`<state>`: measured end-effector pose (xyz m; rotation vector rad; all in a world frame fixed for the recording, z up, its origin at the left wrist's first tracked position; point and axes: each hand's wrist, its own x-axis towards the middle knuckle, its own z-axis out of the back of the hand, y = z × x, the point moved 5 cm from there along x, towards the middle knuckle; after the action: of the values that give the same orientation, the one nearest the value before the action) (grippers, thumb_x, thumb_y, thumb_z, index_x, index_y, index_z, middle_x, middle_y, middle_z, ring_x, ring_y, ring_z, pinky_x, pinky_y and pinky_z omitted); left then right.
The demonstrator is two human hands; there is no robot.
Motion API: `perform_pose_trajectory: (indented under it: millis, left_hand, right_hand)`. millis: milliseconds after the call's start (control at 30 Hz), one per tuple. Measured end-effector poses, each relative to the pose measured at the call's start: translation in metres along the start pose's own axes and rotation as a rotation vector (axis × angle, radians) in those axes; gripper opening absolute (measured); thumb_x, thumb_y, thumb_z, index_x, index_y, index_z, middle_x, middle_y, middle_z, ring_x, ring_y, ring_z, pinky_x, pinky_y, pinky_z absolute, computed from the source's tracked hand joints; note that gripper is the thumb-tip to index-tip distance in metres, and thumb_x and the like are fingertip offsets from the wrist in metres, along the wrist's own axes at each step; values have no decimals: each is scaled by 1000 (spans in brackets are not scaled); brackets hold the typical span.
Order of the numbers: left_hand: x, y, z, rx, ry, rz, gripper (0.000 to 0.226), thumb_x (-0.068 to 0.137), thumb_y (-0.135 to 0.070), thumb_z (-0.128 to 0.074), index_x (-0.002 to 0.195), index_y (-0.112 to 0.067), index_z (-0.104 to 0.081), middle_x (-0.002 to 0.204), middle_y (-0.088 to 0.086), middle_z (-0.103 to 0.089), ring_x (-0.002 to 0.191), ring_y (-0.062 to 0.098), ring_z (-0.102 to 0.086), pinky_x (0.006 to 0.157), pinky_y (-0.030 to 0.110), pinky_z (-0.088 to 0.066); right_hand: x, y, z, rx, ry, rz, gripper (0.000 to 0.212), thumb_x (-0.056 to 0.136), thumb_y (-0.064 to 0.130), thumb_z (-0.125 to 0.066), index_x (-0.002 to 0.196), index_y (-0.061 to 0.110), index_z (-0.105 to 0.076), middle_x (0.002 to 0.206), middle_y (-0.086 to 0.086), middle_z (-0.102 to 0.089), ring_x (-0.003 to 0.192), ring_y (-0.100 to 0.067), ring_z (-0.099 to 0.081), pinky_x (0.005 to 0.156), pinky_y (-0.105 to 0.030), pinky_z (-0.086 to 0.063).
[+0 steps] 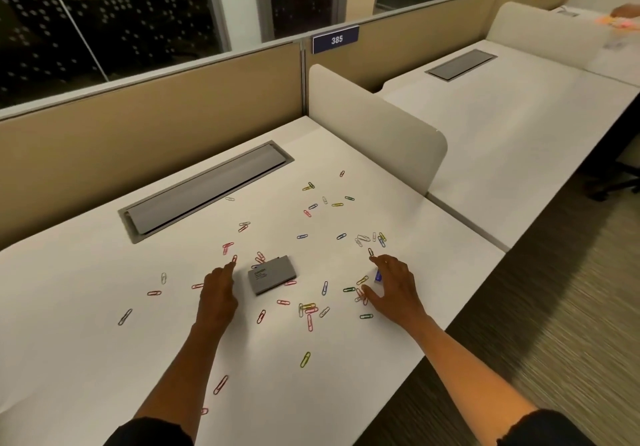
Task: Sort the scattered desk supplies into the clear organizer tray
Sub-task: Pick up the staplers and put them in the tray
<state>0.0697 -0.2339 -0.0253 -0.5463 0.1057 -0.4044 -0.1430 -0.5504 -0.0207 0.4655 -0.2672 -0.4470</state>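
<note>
Several coloured paper clips point(309, 309) lie scattered over the white desk point(104, 359). A small grey box point(272, 274) lies flat among them near the middle. My left hand point(216, 293) rests on the desk left of the box, its index finger stretched out and touching a pink clip point(234, 259). My right hand point(393, 289) is spread over the desk to the right of the box, fingers apart, fingertips by a dark clip point(371, 252). A small white and blue eraser point(378, 276) lies partly under its fingers. No clear organizer tray is in view.
A grey cable-tray lid point(207, 191) is set into the desk at the back. A beige partition point(138, 133) runs behind it and a cream divider point(377, 133) stands on the right. The desk's front edge point(460, 314) drops to carpet. Another person's hand point(627, 11) shows far right.
</note>
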Motion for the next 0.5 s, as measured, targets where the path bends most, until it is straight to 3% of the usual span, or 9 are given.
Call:
perform_pose_trajectory:
  millis: [267, 367, 500]
  left_hand:
    - [-7, 1, 2, 100, -9, 127, 36, 85, 3, -55, 120, -4, -60, 114, 23, -58, 104, 42, -53, 86, 46, -46]
    - [-9, 4, 1, 67, -2, 122, 32, 82, 2, -59, 112, -4, -64, 109, 22, -62, 98, 41, -58, 83, 44, -48]
    - [-17, -10, 9, -108, -23, 132, 40, 79, 0, -67, 119, -3, -61, 117, 19, -60, 107, 36, -56, 92, 43, -45]
  right_hand:
    - [-9, -12, 2, -62, 105, -68, 67, 83, 31, -62, 143, 23, -34, 145, -1, -37, 129, -21, -37, 105, -37, -35]
    - [-8, -15, -1, -59, 117, -74, 58, 85, 27, -62, 139, 22, -40, 145, -2, -37, 129, -21, -39, 105, -36, -36]
    - [-2, -11, -2, -31, 42, -69, 41, 85, 12, -63, 125, 14, -56, 138, -10, -46, 121, -29, -47, 97, -38, -43]
